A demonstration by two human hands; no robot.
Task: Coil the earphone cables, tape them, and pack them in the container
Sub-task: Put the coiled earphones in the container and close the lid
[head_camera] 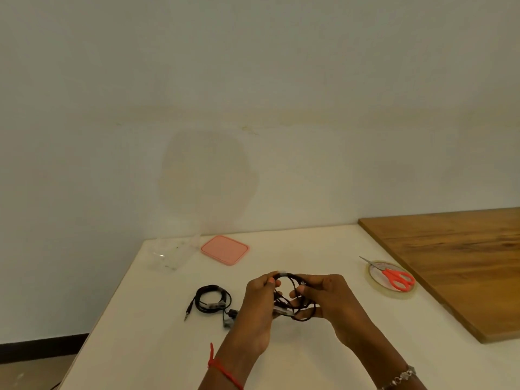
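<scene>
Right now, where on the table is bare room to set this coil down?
Bare: the table between lid and tape, and the near left part before the other coil. Crowded: close by the left hand, where that coil lies.

Black earphone cables (292, 299), pink lid (225, 249), red scissors (395, 277), white table (295, 358).

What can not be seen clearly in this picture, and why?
- Held earphone cable: head view, left hand and right hand cover parts.
- Clear container: head view, transparent and blurred; contents unclear.
- Tape roll: head view, scissors lie across it.
- Coiled earphone on table: head view, left hand partly hides buds.
</scene>
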